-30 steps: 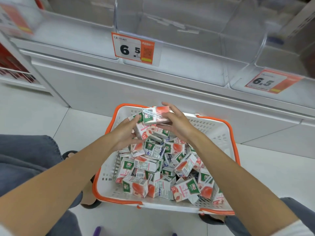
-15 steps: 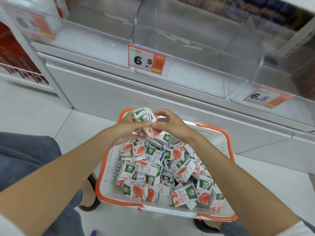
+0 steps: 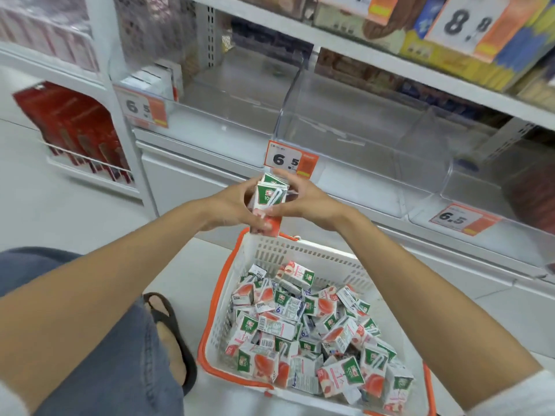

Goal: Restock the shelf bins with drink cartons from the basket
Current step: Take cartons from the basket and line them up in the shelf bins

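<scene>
Over the basket (image 3: 315, 257) rim at 12 o'clock: left hand (image 3: 229, 209) and right hand (image 3: 307, 202) both curled round a carton stack (image 3: 270, 196), bin (image 3: 345, 136) at 1 o'clock.

Floor (image 3: 60, 205) carries basket (image 3: 300, 253) w/ cartons (image 3: 300, 325); shelf (image 3: 210, 145) carries clear bins (image 3: 360, 136).

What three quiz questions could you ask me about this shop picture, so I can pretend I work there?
1. True or false: the left hand and the right hand grip the held cartons together.
2. Pick one: the basket has a rim that is A blue, B orange, C black.
3. Fill in: the price tag just behind the held cartons reads ___.
Key: 1 true; 2 B; 3 6.5.
</scene>
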A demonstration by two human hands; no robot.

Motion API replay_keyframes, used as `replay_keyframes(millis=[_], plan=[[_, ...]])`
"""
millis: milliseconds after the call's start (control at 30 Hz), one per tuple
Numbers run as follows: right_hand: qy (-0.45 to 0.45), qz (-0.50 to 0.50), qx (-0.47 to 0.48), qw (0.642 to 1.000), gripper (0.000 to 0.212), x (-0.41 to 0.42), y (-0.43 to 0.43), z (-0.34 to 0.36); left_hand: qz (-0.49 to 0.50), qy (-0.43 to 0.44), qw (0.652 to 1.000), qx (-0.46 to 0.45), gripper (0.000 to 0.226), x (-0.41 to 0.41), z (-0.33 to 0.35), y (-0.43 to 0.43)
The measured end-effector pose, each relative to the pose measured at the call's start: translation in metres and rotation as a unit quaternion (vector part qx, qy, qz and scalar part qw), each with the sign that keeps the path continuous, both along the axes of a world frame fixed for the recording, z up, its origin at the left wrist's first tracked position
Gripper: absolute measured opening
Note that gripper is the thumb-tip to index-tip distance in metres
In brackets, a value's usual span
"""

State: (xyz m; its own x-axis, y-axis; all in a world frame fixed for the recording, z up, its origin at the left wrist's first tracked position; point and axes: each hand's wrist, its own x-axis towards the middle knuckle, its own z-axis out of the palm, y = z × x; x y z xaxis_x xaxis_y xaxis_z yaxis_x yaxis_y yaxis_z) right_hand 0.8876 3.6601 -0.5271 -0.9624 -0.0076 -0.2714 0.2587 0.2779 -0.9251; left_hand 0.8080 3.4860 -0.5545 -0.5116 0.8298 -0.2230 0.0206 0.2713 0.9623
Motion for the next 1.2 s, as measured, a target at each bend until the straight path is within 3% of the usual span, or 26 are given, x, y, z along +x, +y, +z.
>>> replay_keyframes(millis=[133,367,467,533,600,767,900,967,1067,1200], plan=[[0.045,0.017,0.030,0.998,0.060,-0.037,-0.029,0.034,0.046,0.051,0.998,0.017,0.085,-0.033,0.027,-0.028],[0.168,-0.119,0.025,0.978,0.065,-0.134,-0.061,0.073,0.194,0.239,0.951,0.009,0.103,-0.116,0.059,-0.065],[0.171,-0.184,-0.073,0.965,0.060,-0.187,-0.062,0.080,0.270,0.335,0.902,-0.028,0.089,-0.156,0.056,-0.077],[0.165,-0.208,-0.089,0.960,0.059,-0.225,-0.060,0.079,0.306,0.436,0.844,-0.063,0.084,-0.184,0.052,-0.082],[0.161,-0.230,-0.062,0.958,0.065,-0.265,-0.057,0.071,0.287,0.529,0.790,-0.117,0.092,-0.210,0.047,-0.086],[0.183,-0.260,0.074,0.945,0.084,-0.353,-0.047,0.041,0.211,0.629,0.721,-0.202,0.114,-0.251,0.018,-0.106],[0.227,-0.218,0.078,0.946,0.088,-0.399,-0.043,0.014,0.219,0.665,0.699,-0.143,0.111,-0.256,0.007,-0.109],[0.176,-0.151,0.070,0.970,0.084,-0.414,-0.046,0.005,0.221,0.674,0.693,-0.129,0.110,-0.256,0.006,-0.107],[0.038,-0.008,-0.028,0.999,0.068,-0.425,-0.050,0.005,0.219,0.678,0.689,-0.130,0.109,-0.257,0.005,-0.109],[0.022,0.000,-0.083,0.996,0.054,-0.431,-0.056,0.009,0.219,0.677,0.689,-0.140,0.108,-0.257,0.005,-0.107]])
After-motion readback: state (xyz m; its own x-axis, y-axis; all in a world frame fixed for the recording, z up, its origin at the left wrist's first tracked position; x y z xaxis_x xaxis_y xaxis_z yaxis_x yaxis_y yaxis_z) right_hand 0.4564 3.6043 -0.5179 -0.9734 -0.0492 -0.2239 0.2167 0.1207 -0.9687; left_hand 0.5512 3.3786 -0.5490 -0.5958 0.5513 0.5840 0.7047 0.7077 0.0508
